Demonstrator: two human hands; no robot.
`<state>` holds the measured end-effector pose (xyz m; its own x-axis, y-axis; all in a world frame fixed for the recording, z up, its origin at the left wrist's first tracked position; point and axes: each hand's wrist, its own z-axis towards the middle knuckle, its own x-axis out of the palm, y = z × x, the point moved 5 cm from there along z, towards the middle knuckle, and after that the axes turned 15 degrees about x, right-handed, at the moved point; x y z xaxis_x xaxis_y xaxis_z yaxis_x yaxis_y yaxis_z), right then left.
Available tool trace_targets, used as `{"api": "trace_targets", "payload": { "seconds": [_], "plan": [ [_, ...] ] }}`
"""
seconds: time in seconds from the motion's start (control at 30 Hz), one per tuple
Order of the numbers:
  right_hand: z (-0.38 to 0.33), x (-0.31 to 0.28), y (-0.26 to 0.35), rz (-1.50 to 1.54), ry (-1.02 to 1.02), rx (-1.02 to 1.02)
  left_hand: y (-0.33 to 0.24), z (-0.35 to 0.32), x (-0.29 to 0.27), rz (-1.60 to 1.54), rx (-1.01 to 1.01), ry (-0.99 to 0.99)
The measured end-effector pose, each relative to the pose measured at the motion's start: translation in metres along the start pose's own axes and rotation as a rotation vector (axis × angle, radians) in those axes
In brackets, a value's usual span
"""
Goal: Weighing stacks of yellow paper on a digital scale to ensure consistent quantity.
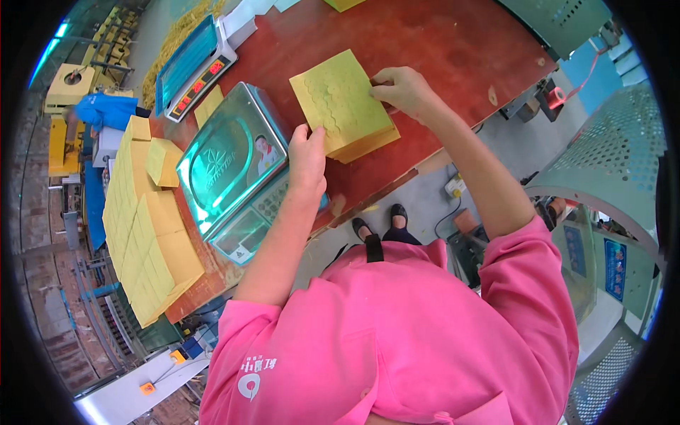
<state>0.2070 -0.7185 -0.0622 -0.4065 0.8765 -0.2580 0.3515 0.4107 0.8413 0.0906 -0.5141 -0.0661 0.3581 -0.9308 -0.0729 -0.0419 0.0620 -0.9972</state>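
Head view: pinched the right edge of a thick, square stack of embossed yellow paper (343, 106) between the thumb and forefinger of the right hand (405, 92). Rested the half-curled left hand (308, 161) against the stack's near left side; could not tell whether gripping or only touching. Had the stack near the front edge of a red wooden table (446, 46), just right of a shiny, metal-topped digital scale (223, 166).

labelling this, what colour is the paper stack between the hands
The paper stack is yellow, with wavy lines on top; head view shows best.
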Motion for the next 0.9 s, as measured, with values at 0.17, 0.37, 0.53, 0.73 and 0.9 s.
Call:
{"api": "trace_targets", "payload": {
  "seconds": [0.17, 0.37, 0.53, 0.73, 0.9],
  "plan": [
    [-0.004, 0.002, -0.009, 0.064, -0.094, -0.172, -0.002, 0.006, 0.006, -0.096, -0.004, -0.048],
    [-0.033, 0.006, -0.036, 0.159, -0.121, -0.073, -0.006, 0.018, 0.018, -0.234, -0.167, 0.068],
    [-0.105, 0.011, -0.08, 0.306, -0.269, -0.066, -0.01, -0.007, 0.022, -0.121, -0.209, 0.32],
    [-0.135, 0.029, -0.17, 1.008, -0.075, 0.309, -0.083, -0.035, 0.059, 0.809, 0.761, 0.455],
    [-0.14, 0.043, -0.123, 0.955, 0.076, 0.232, -0.057, -0.018, 0.074, 0.778, 0.725, 0.551]
  ]
}}
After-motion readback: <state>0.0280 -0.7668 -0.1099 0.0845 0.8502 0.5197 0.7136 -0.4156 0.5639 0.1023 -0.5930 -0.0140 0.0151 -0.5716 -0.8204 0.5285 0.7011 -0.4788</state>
